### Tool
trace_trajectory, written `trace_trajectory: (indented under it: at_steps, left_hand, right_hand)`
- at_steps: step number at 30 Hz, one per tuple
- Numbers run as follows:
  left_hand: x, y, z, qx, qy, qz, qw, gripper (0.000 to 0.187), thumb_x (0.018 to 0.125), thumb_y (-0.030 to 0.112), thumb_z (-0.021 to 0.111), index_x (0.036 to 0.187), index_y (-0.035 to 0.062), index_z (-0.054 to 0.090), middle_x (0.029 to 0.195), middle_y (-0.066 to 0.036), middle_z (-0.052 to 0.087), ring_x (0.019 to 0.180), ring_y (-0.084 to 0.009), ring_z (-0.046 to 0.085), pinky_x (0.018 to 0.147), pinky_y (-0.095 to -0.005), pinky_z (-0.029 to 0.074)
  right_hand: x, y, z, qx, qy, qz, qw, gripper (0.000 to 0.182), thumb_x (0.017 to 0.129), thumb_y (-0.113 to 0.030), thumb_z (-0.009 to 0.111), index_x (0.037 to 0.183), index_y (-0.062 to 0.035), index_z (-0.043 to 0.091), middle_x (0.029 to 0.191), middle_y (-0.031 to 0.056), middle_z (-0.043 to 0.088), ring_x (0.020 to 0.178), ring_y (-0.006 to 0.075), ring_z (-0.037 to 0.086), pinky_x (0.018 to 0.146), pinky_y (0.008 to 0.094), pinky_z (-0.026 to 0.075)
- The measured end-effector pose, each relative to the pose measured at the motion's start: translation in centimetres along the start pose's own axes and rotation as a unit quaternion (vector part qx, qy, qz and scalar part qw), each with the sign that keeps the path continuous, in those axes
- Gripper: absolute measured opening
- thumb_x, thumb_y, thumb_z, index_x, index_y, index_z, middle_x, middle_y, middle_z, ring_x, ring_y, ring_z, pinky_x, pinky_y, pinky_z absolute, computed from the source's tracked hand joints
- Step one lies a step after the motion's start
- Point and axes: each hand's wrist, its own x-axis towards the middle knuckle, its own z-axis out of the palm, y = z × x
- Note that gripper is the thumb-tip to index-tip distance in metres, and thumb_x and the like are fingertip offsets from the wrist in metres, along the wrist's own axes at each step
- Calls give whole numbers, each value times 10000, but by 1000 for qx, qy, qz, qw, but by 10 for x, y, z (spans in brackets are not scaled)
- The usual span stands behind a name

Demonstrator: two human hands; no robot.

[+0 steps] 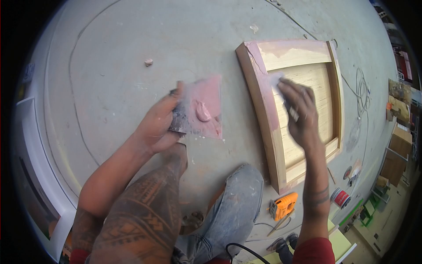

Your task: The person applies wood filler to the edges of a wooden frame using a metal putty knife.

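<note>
My left hand [165, 116] grips the dark edge of a flat board [209, 94] smeared with pink paste; a thick lump of the paste [203, 111] sits on it. My right hand [299, 108], slightly blurred, is closed on a small pale spreader [275, 80]. The spreader is at the left rail of a wooden frame [273, 154], near its upper inside corner. Pink paste coats the upper part of that rail and part of the top rail. A light wood panel [303, 127] lies recessed inside the frame.
An orange power tool [283, 206] lies below the frame, with a thin stick beside it. A can [340, 198] stands to its right. Cables [362, 92] run over the grey floor. Another person's shoes [277, 244] show at the bottom. Boxes [398, 145] stand at far right.
</note>
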Motion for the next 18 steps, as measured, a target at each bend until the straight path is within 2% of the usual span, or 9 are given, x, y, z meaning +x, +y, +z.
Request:
trace_trajectory:
  at_steps: [2, 4, 5, 10, 11, 13, 15, 16, 18]
  left_hand:
    - [8, -8, -4, -64, -61, -56, 994, 620, 1080, 470, 410, 1500, 16, 371, 1371, -163, 565, 1197, -255, 623, 1032, -451, 532]
    - [8, -12, 7, -53, -97, -43, 993, 615, 1076, 464, 426, 1492, 13, 384, 1369, -169, 567, 1225, -263, 612, 1042, -454, 531]
    - [8, -14, 11, -48, -114, -37, 992, 612, 1074, 461, 434, 1488, 12, 390, 1368, -171, 569, 1239, -267, 607, 1047, -455, 531]
    - [-2, -1, 7, -25, -34, 11, 999, 629, 1058, 494, 452, 1462, 13, 417, 1352, -152, 580, 1221, -277, 617, 1050, -467, 525]
    - [-5, -2, 3, -44, -12, 17, 999, 645, 1060, 498, 444, 1469, 1, 400, 1355, -150, 572, 1229, -277, 610, 1062, -470, 514]
    - [-7, 1, -7, -65, -28, 40, 997, 666, 1062, 508, 428, 1479, -9, 377, 1358, -148, 562, 1242, -276, 597, 1077, -477, 500]
    - [-4, 10, -19, -67, -101, 75, 990, 675, 1063, 519, 411, 1486, -5, 365, 1355, -151, 556, 1253, -274, 587, 1084, -488, 496]
    - [-6, 13, -8, -50, -46, 91, 994, 681, 1064, 537, 385, 1486, 3, 367, 1326, -148, 565, 1233, -279, 595, 1066, -488, 510]
    - [-4, 13, -8, -64, -35, 91, 993, 680, 1064, 541, 375, 1479, 3, 373, 1303, -150, 575, 1210, -291, 610, 1056, -492, 516]
  right_hand:
    - [-2, -49, 0, 38, 18, -112, 993, 474, 811, -59, 736, 1277, -105, 658, 1329, 161, 657, 1184, 337, 607, 985, 464, 478]
    - [-11, -91, 23, 19, 79, -164, 983, 498, 762, -232, 811, 1238, -300, 679, 1384, 86, 624, 1241, 305, 551, 1006, 424, 486]
    - [-12, -103, 27, 5, 55, -156, 986, 511, 739, -279, 826, 1221, -371, 682, 1395, 51, 602, 1257, 294, 514, 1016, 405, 489]
    - [-10, -81, 43, -7, 63, -88, 994, 532, 774, -195, 792, 1280, -315, 682, 1407, 48, 579, 1231, 305, 511, 1041, 424, 463]
    - [-7, -70, 43, -31, 35, -62, 997, 570, 820, -117, 736, 1344, -318, 642, 1424, 27, 567, 1178, 289, 519, 955, 400, 478]
    - [4, -44, 40, -154, -63, -36, 985, 586, 827, 19, 623, 1346, -251, 638, 1361, 72, 587, 1191, 325, 528, 991, 443, 442]
    - [12, -19, 48, -123, -13, 25, 992, 507, 871, -38, 617, 1346, -214, 625, 1362, 119, 579, 1180, 366, 540, 976, 478, 452]
    - [20, -9, 51, -143, -3, 44, 989, 493, 874, -56, 626, 1342, -210, 627, 1361, 127, 581, 1181, 375, 541, 976, 474, 454]
    - [36, 10, 62, -178, 14, 57, 982, 474, 876, -82, 638, 1334, -206, 632, 1359, 137, 585, 1182, 383, 543, 973, 469, 458]
